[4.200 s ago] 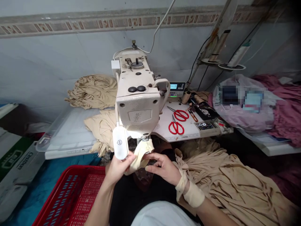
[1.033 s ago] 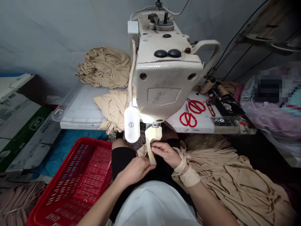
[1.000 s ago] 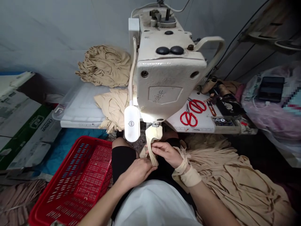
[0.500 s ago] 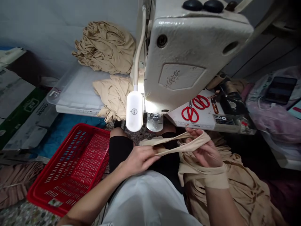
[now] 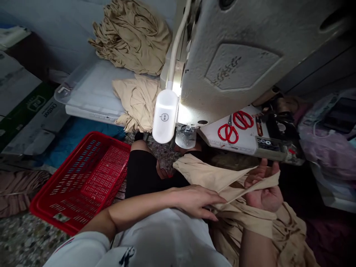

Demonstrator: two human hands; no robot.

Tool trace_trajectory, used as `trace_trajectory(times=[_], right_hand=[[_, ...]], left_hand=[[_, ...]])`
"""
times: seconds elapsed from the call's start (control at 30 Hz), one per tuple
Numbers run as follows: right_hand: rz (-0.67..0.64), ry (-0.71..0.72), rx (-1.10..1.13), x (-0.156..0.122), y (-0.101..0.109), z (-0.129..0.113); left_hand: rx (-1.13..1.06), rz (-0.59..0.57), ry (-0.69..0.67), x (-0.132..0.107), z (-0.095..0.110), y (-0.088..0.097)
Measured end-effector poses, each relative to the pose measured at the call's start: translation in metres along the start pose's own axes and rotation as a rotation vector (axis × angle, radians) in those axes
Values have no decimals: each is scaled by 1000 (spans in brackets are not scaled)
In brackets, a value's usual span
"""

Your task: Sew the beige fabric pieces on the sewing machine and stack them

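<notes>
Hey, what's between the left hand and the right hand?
Beige cloth lies between the left hand and the right hand, as the head view shows.

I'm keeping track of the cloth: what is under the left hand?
Beige cloth shows past the fingertips of the left hand, and the white shirt just below its wrist. What the palm covers cannot be seen.

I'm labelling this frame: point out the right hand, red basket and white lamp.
Right hand (image 5: 265, 198), head view: palm.
Red basket (image 5: 83, 190), head view: perforated inside.
White lamp (image 5: 165, 118), head view: front of casing.
</notes>
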State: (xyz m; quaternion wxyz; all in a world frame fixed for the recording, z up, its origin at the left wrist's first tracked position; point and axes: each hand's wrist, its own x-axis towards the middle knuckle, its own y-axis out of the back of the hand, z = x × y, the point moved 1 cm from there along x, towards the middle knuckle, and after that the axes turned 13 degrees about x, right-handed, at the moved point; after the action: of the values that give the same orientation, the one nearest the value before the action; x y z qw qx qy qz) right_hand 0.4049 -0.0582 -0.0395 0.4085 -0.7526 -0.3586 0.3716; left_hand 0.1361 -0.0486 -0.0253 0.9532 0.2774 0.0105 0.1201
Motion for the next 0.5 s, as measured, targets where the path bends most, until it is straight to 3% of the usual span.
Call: trace_trajectory(times=[0.13,0.2,0.27,0.33,0.37,0.4,0.5], right_hand=[[14,51,-157,10,5,4],[-26,102,-187,16,9,6],[-25,133,-190,22,15,10],[46,155,-194,28,22,14],[80,166,-202,30,24,15],[91,183,-212,31,25,15],[17,194,-289,27,17,14]], left_hand=[[-302,-3,65,12,10,-2],[-561,108,123,15,7,-1],[-686,312,118,10,-8,5],[-548,515,123,-2,-34,10],[-387,596,193,-11,-50,10],[-227,601,251,-21,-66,7],[54,338,354,-53,-106,-17]])
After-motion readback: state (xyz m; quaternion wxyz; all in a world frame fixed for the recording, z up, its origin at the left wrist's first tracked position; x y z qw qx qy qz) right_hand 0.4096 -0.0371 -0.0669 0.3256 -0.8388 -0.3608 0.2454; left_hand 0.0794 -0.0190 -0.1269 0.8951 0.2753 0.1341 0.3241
